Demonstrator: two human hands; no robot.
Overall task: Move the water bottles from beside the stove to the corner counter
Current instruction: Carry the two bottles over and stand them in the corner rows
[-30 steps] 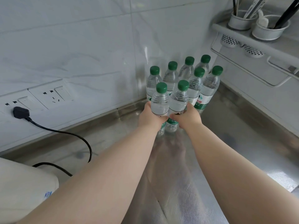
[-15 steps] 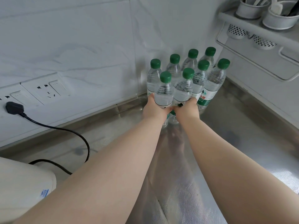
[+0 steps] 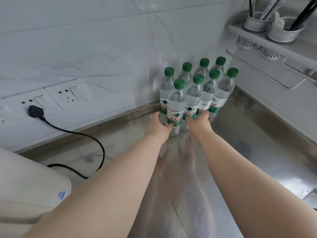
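Furthest left, at the lower left of the frame, sits a cream appliance (image 3: 25, 186). Above it a black plug (image 3: 35, 111) is pushed into a wall socket strip (image 3: 51, 100), and its cord (image 3: 82, 136) loops down over the steel desk (image 3: 257, 152). Right of centre, eight green-capped water bottles (image 3: 208, 90) stand upright in two rows of four, packed tight in the corner where the two tiled walls meet. The left hand (image 3: 158, 127) grips the front-left bottle (image 3: 176, 103) low on its label, fingers (image 3: 155, 116) curled round its left side and thumb across the front. Just beside it, the right hand (image 3: 199, 121) holds the next front bottle (image 3: 193, 97), its fingers curled round the right side. At the upper right a wall rack (image 3: 257, 38) carries two cups (image 3: 258, 23) of utensils.
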